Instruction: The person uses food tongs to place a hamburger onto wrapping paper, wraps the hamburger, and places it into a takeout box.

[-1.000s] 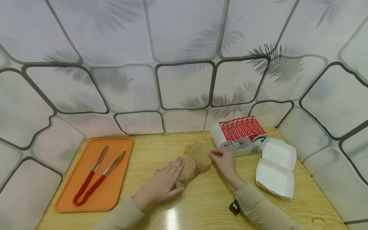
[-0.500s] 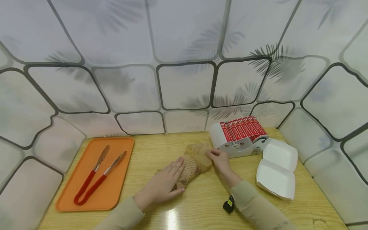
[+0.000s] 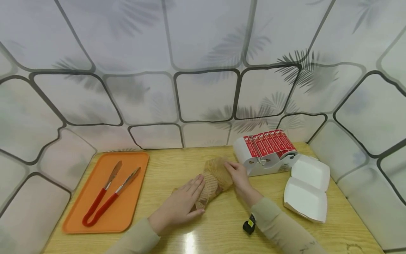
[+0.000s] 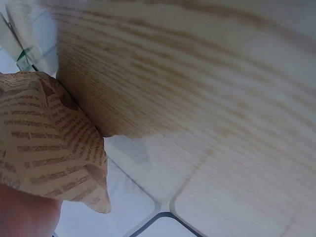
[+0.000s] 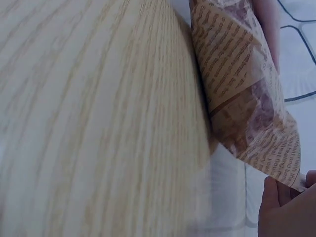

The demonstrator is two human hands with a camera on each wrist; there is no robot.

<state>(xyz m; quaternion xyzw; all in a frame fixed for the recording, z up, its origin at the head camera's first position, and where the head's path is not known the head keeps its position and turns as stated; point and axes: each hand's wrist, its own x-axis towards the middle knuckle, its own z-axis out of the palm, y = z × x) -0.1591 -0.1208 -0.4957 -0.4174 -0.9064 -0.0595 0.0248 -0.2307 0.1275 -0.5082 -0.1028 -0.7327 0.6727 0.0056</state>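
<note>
A bundle wrapped in brown printed paper [image 3: 210, 185] lies on the wooden table in the head view; its contents are hidden. My left hand [image 3: 177, 204] rests flat over the bundle's near-left side, fingers straight. At the far-right end, my right hand [image 3: 239, 176] pinches the loose edge of the paper between thumb and fingers. The right wrist view shows that pinch by the right hand [image 5: 291, 210] at the tapering tip of the wrapping paper [image 5: 237, 74]. Printed text covers the wrapping paper [image 4: 44, 143] in the left wrist view, above part of the left hand [image 4: 29, 217].
Red-handled tongs [image 3: 108, 204] lie on an orange tray [image 3: 95, 180] at the left. A white holder with red-labelled packs [image 3: 268, 144] stands at the back right. Beside it is an opened white takeout box [image 3: 306, 195]. A small black object [image 3: 249, 225] sits by the right sleeve.
The right hand has moved a little to the left and inward with the pinched paper edge, which now folds up over the bundle. My left hand stays in place on it.
</note>
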